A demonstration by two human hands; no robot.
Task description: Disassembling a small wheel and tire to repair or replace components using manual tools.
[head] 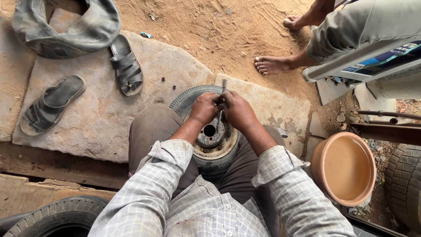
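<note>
Gripping a slim metal tool [221, 103] with both hands, the person is sitting with a small wheel [212, 134] lying flat between the knees. The left hand [204, 107] is curling its fingers tightly around the tool's shaft, and the right hand [237, 109] is closing over it from the other side, so the two fists are touching each other above the far edge of the rusty steel rim [217, 140]. The tool's upper end is sticking out beyond the knuckles toward a stone slab [101, 109]; its lower end is hiding under the hands, so whether it is pressing on the rim or the tyre bead is hard to tell. The wheel's grey tyre [186, 98] is showing as a treaded arc to the left of the hands. A pair of dark sandals [87, 85] is lying on the slab, near a limp black inner tube [66, 30] at the top left. To the right, a round clay-coloured basin [344, 169] is standing on the ground, just beside another tyre [405, 184] at the frame's edge. Beyond it, another person's bare feet [274, 63] are resting on the sandy ground [210, 30]. A further tyre [57, 215] is lying at the lower left, close to the person's checked sleeve [149, 197].
</note>
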